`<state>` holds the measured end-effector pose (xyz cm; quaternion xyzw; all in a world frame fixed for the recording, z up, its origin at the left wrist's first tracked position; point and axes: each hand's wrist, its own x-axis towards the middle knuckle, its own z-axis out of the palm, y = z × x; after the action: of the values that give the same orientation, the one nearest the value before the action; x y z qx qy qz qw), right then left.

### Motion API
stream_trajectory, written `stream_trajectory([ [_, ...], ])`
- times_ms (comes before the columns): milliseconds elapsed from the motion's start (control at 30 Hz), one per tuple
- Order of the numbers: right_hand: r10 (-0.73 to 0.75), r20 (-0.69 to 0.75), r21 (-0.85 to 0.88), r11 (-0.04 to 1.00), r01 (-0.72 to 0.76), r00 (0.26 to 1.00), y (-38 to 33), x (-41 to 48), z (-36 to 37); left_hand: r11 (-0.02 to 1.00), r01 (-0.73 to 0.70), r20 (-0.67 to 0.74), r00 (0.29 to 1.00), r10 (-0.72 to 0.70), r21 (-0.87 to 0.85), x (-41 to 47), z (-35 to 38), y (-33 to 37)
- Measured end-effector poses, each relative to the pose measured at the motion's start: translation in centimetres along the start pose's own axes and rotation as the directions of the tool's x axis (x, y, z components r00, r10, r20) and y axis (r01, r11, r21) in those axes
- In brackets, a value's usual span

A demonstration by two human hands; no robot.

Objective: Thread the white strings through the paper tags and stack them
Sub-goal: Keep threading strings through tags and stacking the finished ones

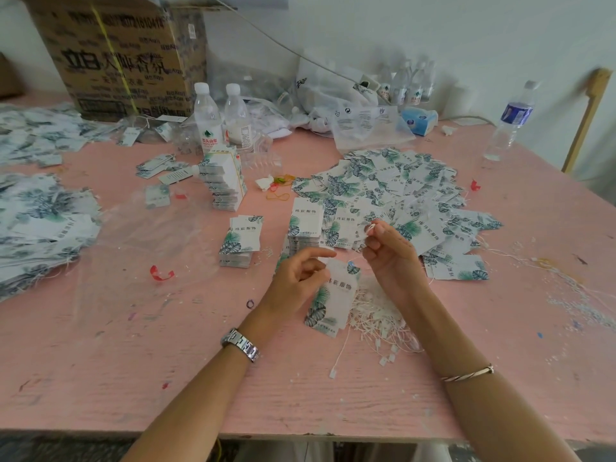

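Observation:
My left hand (300, 275) pinches a small set of white paper tags (333, 295) with green leaf print near their top, above the pink table (133, 361). My right hand (391, 251) is raised just right of them and pinches the end of a white string (368, 230) between thumb and fingertips; the string runs down toward the hole of the tags. A heap of loose white strings (376, 321) lies under my hands. Two neat tag stacks (240, 241) (306, 225) stand behind my hands. A wide pile of strung tags (400, 195) spreads at the right.
A cardboard box (123, 51) stands at the back left, with water bottles (208, 118) and a banded block of tags (226, 181) in front of it. More tag piles (43, 221) cover the left side. Plastic bags (363, 121) and another bottle (510, 121) sit at the back right.

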<state>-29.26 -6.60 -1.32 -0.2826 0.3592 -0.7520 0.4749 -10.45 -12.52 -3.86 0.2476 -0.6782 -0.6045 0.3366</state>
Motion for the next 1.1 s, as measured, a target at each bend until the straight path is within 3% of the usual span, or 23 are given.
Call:
stream_trajectory([
  [133, -0.039, -0.123, -0.070, 0.997, 0.030, 0.992, -0.2, 0.3, -0.5, 0.997, 0.003, -0.013, 1.000, -0.004, -0.082, 0.2, 0.0, 0.2],
  [233, -0.110, -0.155, -0.287, 0.956, 0.062, 0.982, 0.1, 0.2, -0.8, 0.988, -0.012, -0.062, 0.998, 0.003, -0.151, 0.3, -0.1, 0.2],
  [333, -0.219, -0.117, -0.541, 0.832, 0.123, 0.969, 0.6, -0.1, -0.7, 0.978, -0.056, -0.150, 0.988, 0.026, -0.202, 0.4, -0.1, 0.2],
  [467, -0.286, -0.018, -0.732, 0.656, 0.182, 0.958, 1.2, -0.5, 0.0, 0.964, -0.147, -0.281, 0.956, 0.081, -0.223, 0.5, -0.3, 0.3],
  [533, -0.266, 0.077, -0.716, 0.656, 0.239, 0.961, 1.3, -0.8, 0.5, 0.964, -0.176, -0.346, 0.933, 0.098, -0.200, 0.6, -0.4, 0.2],
  [667, -0.128, 0.285, -0.580, 0.766, 0.277, 0.950, 1.2, -1.3, 0.9, 0.972, -0.173, -0.473, 0.878, 0.077, -0.162, 0.8, -0.6, -0.2],
  [833, -0.071, 0.328, -0.580, 0.772, 0.260, 0.942, 1.4, -1.2, 0.6, 0.978, -0.163, -0.547, 0.835, 0.068, -0.127, 0.8, -0.8, -0.4],
  [933, -0.156, 0.308, -0.604, 0.730, 0.319, 0.939, 1.2, -1.0, 0.3, 0.975, -0.186, -0.509, 0.855, 0.102, -0.118, 0.7, -0.6, -0.4],
  [1033, -0.374, 0.183, -0.635, 0.661, 0.400, 0.909, 0.8, -0.8, -0.1, 0.976, -0.211, -0.490, 0.858, 0.156, -0.058, 0.6, -0.5, -0.3],
  [1100, -0.525, 0.074, -0.714, 0.565, 0.413, 0.848, 0.4, -0.4, -0.6, 0.975, -0.221, -0.480, 0.859, 0.177, -0.036, 0.5, -0.5, -0.3],
])
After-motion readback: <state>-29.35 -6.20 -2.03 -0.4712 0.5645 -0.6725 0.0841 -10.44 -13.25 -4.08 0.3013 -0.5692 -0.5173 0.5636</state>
